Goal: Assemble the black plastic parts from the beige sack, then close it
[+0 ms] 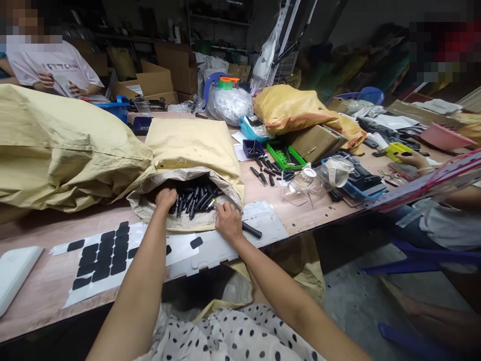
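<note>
A pale yellow woven sack (191, 143) lies on the table with its mouth toward me, full of slim black tube-shaped pieces (193, 200). My left hand (166, 198) reaches into the left side of the mouth. Its fingers are curled against the pieces, and the tips are hidden. My right hand (228, 220) rests over the right part of the sack's lower rim, fingers bent together. At its fingertips a small piece with a shiny, yellow-green end (211, 204) shows; whether it is gripped is unclear. Beside my right wrist lies a thicker black tube (251, 229).
Black rounded patches (107, 250) lie on white sheets at front left, near a white box (17, 276). A large full sack (67, 145) bulges at left. A green tray (286, 156) and loose black pieces are to the right. Co-workers sit at far left and right.
</note>
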### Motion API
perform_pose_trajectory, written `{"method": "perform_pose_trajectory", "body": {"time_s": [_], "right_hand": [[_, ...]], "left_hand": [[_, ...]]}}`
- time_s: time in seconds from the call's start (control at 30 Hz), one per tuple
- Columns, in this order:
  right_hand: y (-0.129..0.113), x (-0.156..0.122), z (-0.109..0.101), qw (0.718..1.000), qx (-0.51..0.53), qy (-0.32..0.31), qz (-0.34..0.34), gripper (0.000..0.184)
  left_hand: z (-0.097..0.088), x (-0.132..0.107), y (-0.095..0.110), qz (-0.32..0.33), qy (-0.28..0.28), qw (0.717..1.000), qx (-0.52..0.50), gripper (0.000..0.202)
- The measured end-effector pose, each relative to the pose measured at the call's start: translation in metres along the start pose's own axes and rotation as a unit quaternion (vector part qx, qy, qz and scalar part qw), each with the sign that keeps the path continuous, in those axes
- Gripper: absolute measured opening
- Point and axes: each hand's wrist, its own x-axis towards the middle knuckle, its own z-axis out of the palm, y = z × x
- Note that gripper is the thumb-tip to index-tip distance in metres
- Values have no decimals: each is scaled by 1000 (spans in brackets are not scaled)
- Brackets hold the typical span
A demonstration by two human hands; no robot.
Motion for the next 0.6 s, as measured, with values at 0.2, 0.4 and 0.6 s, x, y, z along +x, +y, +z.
{"method": "perform_pose_trajectory", "body": {"time_s": [0.2,0.4,0.6], "right_hand": [[1,1,1,1000,2,2,2,30],[2,3,6,1000,-3,9,1,30],[3,5,6,1000,1,10,0,31]], "left_hand": [[-17,-50,1,21,90,995,-46,43],[4,-91,8,22,94,995,-11,26],[4,-95,1,26,84,996,1,17]]}}
